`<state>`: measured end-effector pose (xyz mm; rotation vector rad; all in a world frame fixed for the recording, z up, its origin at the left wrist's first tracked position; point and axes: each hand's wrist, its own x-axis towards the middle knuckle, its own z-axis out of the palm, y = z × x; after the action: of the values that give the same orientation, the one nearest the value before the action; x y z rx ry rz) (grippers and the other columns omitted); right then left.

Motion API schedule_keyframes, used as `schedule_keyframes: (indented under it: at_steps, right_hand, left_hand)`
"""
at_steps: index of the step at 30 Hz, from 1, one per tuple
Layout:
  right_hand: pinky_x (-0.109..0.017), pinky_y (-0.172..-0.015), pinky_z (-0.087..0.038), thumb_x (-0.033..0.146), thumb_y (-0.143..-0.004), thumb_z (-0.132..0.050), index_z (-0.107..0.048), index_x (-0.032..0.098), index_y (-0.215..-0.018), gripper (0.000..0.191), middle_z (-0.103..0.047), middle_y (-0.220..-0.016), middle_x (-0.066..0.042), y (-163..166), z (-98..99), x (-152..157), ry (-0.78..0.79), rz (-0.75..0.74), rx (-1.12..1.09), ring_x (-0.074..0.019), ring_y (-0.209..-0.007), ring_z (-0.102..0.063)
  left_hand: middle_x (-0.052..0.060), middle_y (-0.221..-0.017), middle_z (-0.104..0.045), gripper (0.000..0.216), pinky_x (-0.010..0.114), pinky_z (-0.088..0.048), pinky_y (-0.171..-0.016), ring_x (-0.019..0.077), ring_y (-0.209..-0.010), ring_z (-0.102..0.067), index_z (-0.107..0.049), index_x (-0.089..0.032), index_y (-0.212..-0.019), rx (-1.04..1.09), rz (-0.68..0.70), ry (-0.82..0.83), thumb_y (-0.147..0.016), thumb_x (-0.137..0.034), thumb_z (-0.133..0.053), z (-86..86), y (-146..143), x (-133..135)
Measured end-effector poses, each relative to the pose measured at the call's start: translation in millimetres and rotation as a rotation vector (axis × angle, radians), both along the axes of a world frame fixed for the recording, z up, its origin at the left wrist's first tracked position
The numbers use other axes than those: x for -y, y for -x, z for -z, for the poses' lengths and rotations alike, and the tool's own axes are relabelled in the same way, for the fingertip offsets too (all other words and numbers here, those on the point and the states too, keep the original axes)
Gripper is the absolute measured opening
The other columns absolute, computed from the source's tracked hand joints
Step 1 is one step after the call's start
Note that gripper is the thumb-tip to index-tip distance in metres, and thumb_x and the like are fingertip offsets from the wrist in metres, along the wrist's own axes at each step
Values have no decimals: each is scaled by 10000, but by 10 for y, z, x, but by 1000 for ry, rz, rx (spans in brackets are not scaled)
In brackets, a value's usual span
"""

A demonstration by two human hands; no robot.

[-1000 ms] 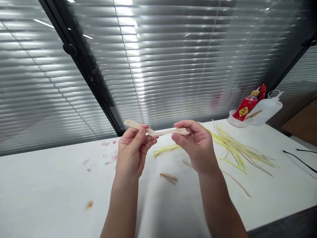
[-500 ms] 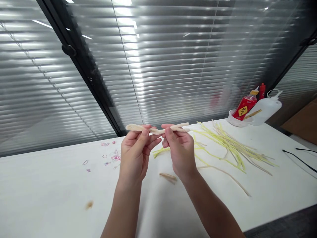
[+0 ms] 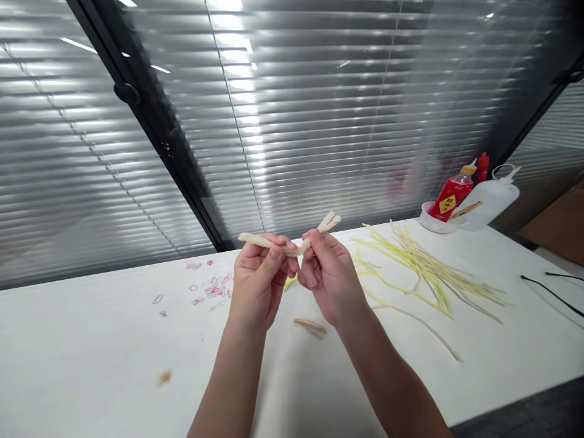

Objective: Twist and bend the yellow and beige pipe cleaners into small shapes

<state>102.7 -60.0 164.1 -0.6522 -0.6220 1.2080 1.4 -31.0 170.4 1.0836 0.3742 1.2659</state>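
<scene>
A cream pipe cleaner (image 3: 258, 241), folded into doubled strands, stretches between my two hands above the table. My left hand (image 3: 258, 283) pinches it between thumb and fingers, and a rounded end sticks out to the left. On the other side, my right hand (image 3: 331, 277) grips it with thumb and forefinger; two loose ends fork up and to the right. Between the hands the strand bends in a shallow dip. Short tan pieces (image 3: 310, 326) lie on the table below. Yellow and beige pipe cleaners (image 3: 424, 261) are spread out right of my right hand.
Small coloured rings (image 3: 216, 287) are scattered on the white table (image 3: 91, 353) at left, near a brown stain (image 3: 164, 378). A red bottle (image 3: 451, 196) stands in a clear bowl (image 3: 433, 226) beside a white squeeze bottle (image 3: 493, 198). Black cables (image 3: 550, 293) lie at right. Blinds (image 3: 310, 121) rise behind.
Both hands have shifted slightly to the right. The pipe cleaner's right ends now tilt upward and fork apart, and its left end looks narrower.
</scene>
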Motion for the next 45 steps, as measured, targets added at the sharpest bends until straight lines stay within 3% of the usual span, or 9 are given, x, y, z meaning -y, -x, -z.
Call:
schedule_keyframes:
  at_steps: [7,11,18,25,31,34,37,40,45]
  right_hand:
    - [-205,-391,-276,447,-771,-632,-633,203,-815,248,-511,-611,57,-21,-3,-2,-13,32,163,-41,-397,-386]
    - [-208,-443,-328,409,-803,-601,-670,208,-900,234,-537,-637,38,-119,-2,0,-20,121,410,-57,-457,-399]
    - [-207,-459,-350,367,-816,-577,-669,214,-962,230,-537,-615,22,-214,0,26,15,127,676,-98,-525,-444]
    - [-217,-438,-281,333,-847,-534,-642,208,-1039,254,-536,-697,17,-210,46,-5,-23,226,774,-73,-478,-308]
    - [-245,-580,-376,228,-901,-442,-656,193,-954,223,-485,-731,-6,-218,68,6,-118,417,1056,-123,-628,-421]
    - [-251,-634,-415,175,-919,-381,-608,220,-1144,322,-504,-795,-17,-207,73,20,-154,394,1156,-134,-687,-480]
    - [-260,-670,-443,150,-917,-357,-519,235,-1286,411,-521,-859,-31,-194,76,30,-142,351,1269,-138,-715,-515]
    - [-269,-699,-457,124,-904,-356,-485,231,-1323,452,-531,-896,-42,-171,69,42,-126,340,1384,-145,-744,-533]
    - [-265,-670,-456,107,-900,-345,-496,244,-1308,456,-529,-909,-48,-123,42,84,-104,353,1519,-148,-746,-538]
  left_hand:
    - [-8,-698,-647,137,221,-521,-583,85,-564,-584,-678,-209,-782,-98,-26,-7,-720,-325,-716,8,55,-42]
    - [29,-699,-673,160,279,-541,-681,132,-643,-628,-722,-175,-836,-233,-164,-34,-720,-285,-710,-31,64,-29]
    - [78,-802,-677,130,305,-563,-745,273,-1080,-580,-726,-169,-694,-402,-251,-157,-759,-260,-659,-23,-12,9]
    - [89,-898,-617,174,279,-568,-720,290,-1175,-512,-711,-169,-733,-420,-247,-179,-805,-290,-610,8,-24,29]
    - [85,-861,-627,214,268,-569,-692,280,-1195,-485,-682,-169,-726,-434,-180,-143,-830,-324,-577,30,-16,-15]
    - [76,-818,-640,203,258,-564,-678,274,-1178,-493,-681,-170,-722,-452,-216,-151,-816,-326,-592,32,-13,-41]
    - [53,-779,-643,191,254,-558,-656,220,-973,-594,-685,-168,-727,-475,-246,-144,-803,-324,-607,36,-4,-67]
    - [30,-771,-645,162,251,-551,-647,146,-763,-598,-700,-176,-793,-478,-254,-138,-797,-314,-615,43,4,-81]
    - [42,-860,-660,144,231,-528,-601,135,-745,-585,-702,-176,-793,-467,-245,-139,-786,-301,-631,32,16,-89]
